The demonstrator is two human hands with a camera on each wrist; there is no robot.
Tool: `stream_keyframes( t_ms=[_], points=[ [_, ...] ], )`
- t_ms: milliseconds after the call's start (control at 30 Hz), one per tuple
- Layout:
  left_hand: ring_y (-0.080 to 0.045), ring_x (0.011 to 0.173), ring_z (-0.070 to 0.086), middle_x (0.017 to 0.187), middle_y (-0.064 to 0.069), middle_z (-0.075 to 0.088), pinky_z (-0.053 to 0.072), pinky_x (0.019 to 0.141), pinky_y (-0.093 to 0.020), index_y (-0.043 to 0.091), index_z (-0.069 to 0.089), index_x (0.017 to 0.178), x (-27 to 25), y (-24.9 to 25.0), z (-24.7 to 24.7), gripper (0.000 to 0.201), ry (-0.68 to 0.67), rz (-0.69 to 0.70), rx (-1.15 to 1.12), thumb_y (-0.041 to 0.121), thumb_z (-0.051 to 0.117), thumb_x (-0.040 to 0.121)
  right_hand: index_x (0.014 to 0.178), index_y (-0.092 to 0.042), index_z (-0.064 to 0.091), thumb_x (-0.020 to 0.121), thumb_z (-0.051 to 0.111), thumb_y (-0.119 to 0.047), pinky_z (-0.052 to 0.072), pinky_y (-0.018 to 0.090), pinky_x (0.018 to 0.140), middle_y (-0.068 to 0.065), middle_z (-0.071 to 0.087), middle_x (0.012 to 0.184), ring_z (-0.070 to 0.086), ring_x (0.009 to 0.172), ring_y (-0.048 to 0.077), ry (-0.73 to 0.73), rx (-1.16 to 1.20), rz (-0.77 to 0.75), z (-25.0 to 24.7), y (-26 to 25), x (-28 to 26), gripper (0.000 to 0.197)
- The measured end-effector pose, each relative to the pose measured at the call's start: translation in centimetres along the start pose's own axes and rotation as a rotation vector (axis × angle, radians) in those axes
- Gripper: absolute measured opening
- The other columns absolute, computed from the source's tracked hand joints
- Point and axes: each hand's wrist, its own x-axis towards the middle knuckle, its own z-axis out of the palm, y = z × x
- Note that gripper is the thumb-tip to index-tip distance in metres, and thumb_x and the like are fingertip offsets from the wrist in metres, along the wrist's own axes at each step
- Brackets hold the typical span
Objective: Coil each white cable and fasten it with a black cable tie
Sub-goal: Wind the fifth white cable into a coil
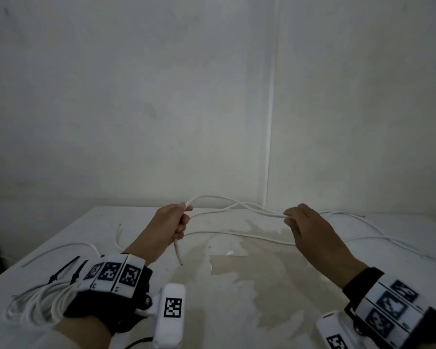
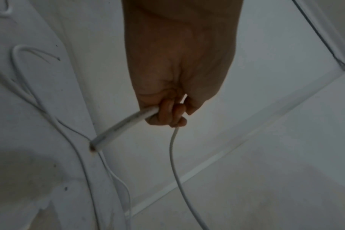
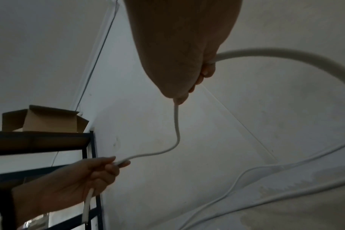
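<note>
A long white cable (image 1: 227,200) hangs between my two hands above the white table (image 1: 275,293). My left hand (image 1: 179,222) grips it near one end, and the short cut end (image 1: 178,253) dangles below the fist. In the left wrist view the fingers (image 2: 167,113) curl round the cable (image 2: 126,124). My right hand (image 1: 295,220) pinches the cable further along; in the right wrist view the strand (image 3: 175,124) runs from that hand down to the left hand (image 3: 108,169). The rest of the cable trails right across the table (image 1: 378,238).
A coiled white cable (image 1: 38,301) lies at the near left with black cable ties (image 1: 66,270) beside it. Another loose white cable (image 1: 68,246) lies at the left. A black shelf (image 3: 85,155) with a cardboard box (image 3: 41,119) stands left of the table. A wall rises behind.
</note>
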Motion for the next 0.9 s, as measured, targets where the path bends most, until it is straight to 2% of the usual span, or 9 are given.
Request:
stream_keyframes(
  t_ms=[67,167,233,333,467,567,733,800,900],
  points=[
    [-0.001,0.036,0.032,0.062,-0.001,0.041,0.028,0.037,-0.013,0.009,0.059,0.095,-0.3,0.1,0.3,0.025,0.0,0.054,0.058,0.015,0.035,0.1,0.074,-0.006,0.061,0.08,0.056,-0.007,0.045,0.022,0.045,0.006,0.053,0.064,0.053,0.051,0.022,-0.034,-0.073,-0.108,-0.2,-0.1,-0.1,0.008],
    [-0.006,0.047,0.034,0.063,0.001,0.044,0.03,0.046,-0.017,0.013,0.061,0.103,-0.9,0.5,1.0,0.026,0.028,0.196,0.269,0.017,0.036,0.1,0.071,-0.009,0.063,0.055,0.078,0.009,0.034,0.023,0.046,0.005,0.051,0.061,0.047,0.053,0.019,-0.179,-0.112,-0.275,-0.4,-1.3,-0.4,0.028],
    [-0.01,0.053,0.036,0.065,0.003,0.047,0.03,0.05,-0.019,0.019,0.061,0.105,-1.4,0.6,1.8,0.026,0.013,0.282,0.396,0.019,0.036,0.099,0.072,-0.012,0.061,0.065,0.069,0.003,0.019,0.021,0.054,0.003,0.049,0.062,0.035,0.061,0.014,-0.196,-0.092,-0.366,-0.6,-2.5,-0.1,0.018],
    [-0.003,0.051,0.038,0.067,0.005,0.048,0.03,0.048,-0.013,0.024,0.063,0.103,-2.2,0.5,3.1,0.026,-0.049,0.349,0.483,0.022,0.037,0.099,0.076,-0.01,0.063,0.084,0.047,-0.013,0.025,0.025,0.056,0.003,0.051,0.065,0.031,0.063,0.012,-0.162,0.056,-0.414,-0.8,-4.5,0.8,0.018],
    [0.0,0.044,0.04,0.06,0.009,0.049,0.03,0.048,-0.014,0.02,0.066,0.083,-3.3,0.7,4.9,0.037,-0.117,0.321,0.459,0.032,0.035,0.098,0.086,-0.011,0.061,0.088,0.043,-0.023,0.038,0.024,0.06,0.001,0.058,0.076,0.044,0.071,0.012,-0.217,0.23,-0.342,-1.4,-6.3,1.7,0.021],
    [-0.001,0.057,0.048,0.064,0.007,0.056,0.035,0.06,-0.02,0.013,0.065,0.073,-4.2,0.8,5.7,0.053,-0.173,0.326,0.479,0.046,0.03,0.095,0.089,-0.011,0.06,0.092,0.042,-0.03,0.041,0.026,0.061,-0.004,0.053,0.08,0.047,0.069,0.01,-0.278,0.302,-0.181,-1.7,-6.7,2.4,0.026],
    [0.004,0.06,0.049,0.064,0.013,0.051,0.034,0.061,-0.014,0.033,0.06,0.078,-4.6,0.9,5.7,0.031,-0.316,0.414,0.69,0.04,0.035,0.095,0.115,-0.021,0.058,0.091,0.053,-0.033,0.036,0.009,0.072,-0.013,0.05,0.1,0.049,0.089,-0.006,-0.44,0.495,0.11,-2.3,-6.0,2.9,0.028],
    [0.003,0.063,0.049,0.064,0.014,0.052,0.035,0.065,-0.014,0.034,0.06,0.077,-4.5,1.1,5.7,0.031,-0.34,0.404,0.646,0.036,0.036,0.096,0.11,-0.024,0.063,0.092,0.052,-0.032,0.037,0.009,0.078,-0.015,0.057,0.099,0.052,0.092,-0.007,-0.536,0.597,0.179,-2.5,-6.0,3.1,0.023],
    [0.009,0.062,0.048,0.06,0.023,0.057,0.035,0.063,-0.008,0.032,0.061,0.075,-4.8,1.4,5.8,0.032,-0.357,0.386,0.556,0.032,0.037,0.097,0.089,-0.015,0.068,0.092,0.053,-0.023,0.044,0.022,0.077,-0.005,0.065,0.08,0.059,0.074,0.001,-0.61,0.77,0.256,-3.1,-5.9,3.5,0.018]
  ],
)
